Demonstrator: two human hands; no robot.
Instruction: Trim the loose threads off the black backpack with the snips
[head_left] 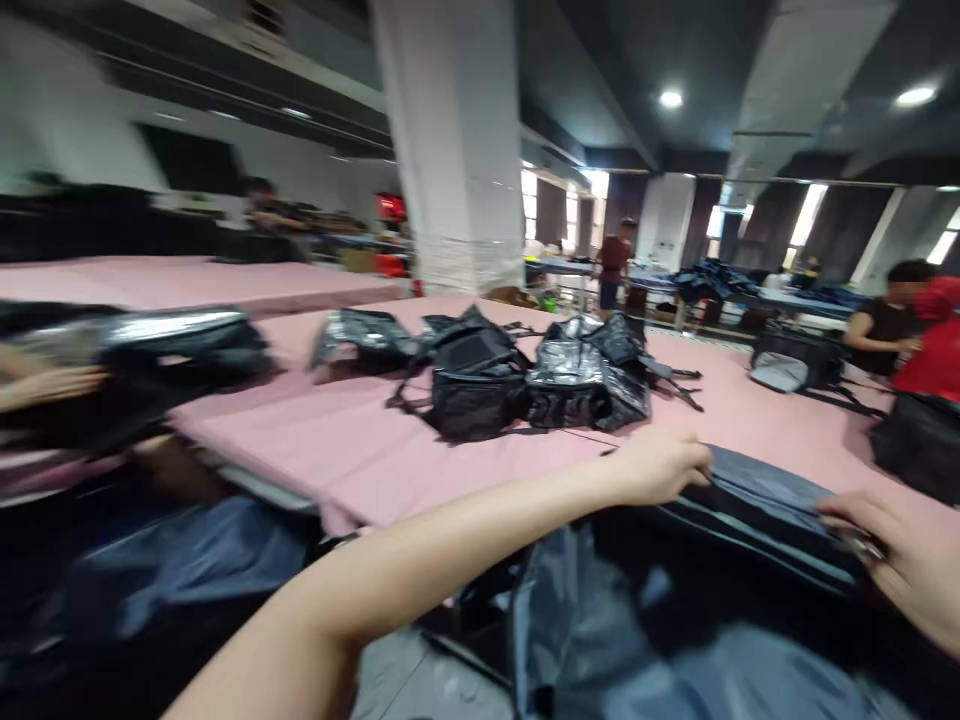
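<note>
A big room holds a long pink surface (360, 450) with black bags (480, 385) piled in the middle. At its near edge lies a dark grey bag (757, 500). The left hand (660, 465) pinches its top edge and the right hand (900, 560) grips its other end. It looks only just picked up.
</note>
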